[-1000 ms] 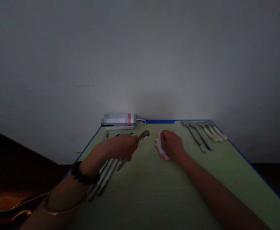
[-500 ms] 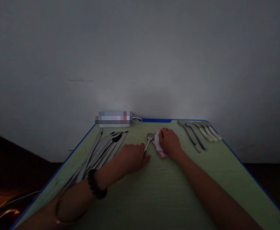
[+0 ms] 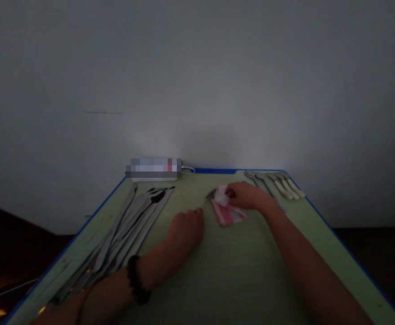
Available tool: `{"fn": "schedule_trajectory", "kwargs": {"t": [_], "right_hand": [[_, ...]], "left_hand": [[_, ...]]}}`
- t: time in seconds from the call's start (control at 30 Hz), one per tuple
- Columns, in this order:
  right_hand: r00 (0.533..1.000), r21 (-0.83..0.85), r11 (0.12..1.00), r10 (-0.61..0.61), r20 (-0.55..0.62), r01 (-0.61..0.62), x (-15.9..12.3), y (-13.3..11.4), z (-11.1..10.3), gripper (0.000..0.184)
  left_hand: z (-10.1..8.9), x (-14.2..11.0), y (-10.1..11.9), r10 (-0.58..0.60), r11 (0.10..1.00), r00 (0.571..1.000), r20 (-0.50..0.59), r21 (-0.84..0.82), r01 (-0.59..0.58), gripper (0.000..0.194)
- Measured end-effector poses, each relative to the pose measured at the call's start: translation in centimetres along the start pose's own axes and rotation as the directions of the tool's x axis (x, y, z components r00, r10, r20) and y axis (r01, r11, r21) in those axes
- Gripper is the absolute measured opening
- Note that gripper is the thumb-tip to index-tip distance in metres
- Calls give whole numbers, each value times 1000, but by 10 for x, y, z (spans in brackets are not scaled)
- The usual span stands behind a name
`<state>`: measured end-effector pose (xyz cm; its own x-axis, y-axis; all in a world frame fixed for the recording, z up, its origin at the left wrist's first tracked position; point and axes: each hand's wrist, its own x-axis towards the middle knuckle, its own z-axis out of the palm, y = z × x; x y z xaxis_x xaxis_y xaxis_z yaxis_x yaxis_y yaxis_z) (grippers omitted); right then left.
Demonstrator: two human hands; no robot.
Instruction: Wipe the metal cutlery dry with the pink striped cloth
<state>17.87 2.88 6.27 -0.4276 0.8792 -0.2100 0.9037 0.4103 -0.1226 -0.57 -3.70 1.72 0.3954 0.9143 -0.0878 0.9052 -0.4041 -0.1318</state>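
Observation:
My left hand (image 3: 186,229) is closed, its fingertips at the handle end of a metal spoon. The spoon's bowl (image 3: 211,194) points away and to the right, and most of the handle is blurred or hidden by my fingers. In my right hand (image 3: 246,195) a pink-and-white cloth (image 3: 229,214) is pinched between thumb and fingers. The cloth's upper edge meets the spoon's bowl, and its lower part hangs loose over the table.
Long metal cutlery (image 3: 130,225) lies in a pile on the left of the green table (image 3: 224,275). At the far right are metal spoons (image 3: 267,183) and several white-handled pieces (image 3: 287,185). A white box (image 3: 155,170) with a cable stands by the wall.
My right hand has turned, and the cloth has opened out and hangs lower. My left hand has shifted slightly down and left. The spoon's bowl has tilted. The whole view has shifted a little.

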Motion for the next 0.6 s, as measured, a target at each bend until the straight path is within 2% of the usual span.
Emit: {"fn": "schedule_trajectory", "kwargs": {"t": [0.07,0.13,0.3,0.43,0.47,0.53,0.6], "right_hand": [[993,-53,992,118,-23,-119,-1,6,-2,24],[986,-81,982,167,-28,-168,-4,11,-3,24],[994,41,999,-1,110,-4,-11,12,-5,30],[988,-33,999,-35,147,40,-5,11,1,18],[991,-25,999,-33,130,37,-4,13,1,17],[996,39,999,-41,75,38,-3,22,-1,16],[1000,117,993,-5,-15,7,-6,33,-8,18]], "left_hand": [[3,2,-2,-4,1000,1000,-8,-6,4,30],[4,5,-3,-11,1000,1000,-17,-17,11,28],[5,13,-7,-13,998,999,-30,-58,11,27],[2,12,-9,7,995,1000,-20,-104,-9,27],[0,12,-9,19,988,1000,-13,-156,-21,28],[-2,12,-7,52,930,999,-3,-363,-50,29],[-2,13,-3,67,771,998,-12,-634,-60,27]]}}
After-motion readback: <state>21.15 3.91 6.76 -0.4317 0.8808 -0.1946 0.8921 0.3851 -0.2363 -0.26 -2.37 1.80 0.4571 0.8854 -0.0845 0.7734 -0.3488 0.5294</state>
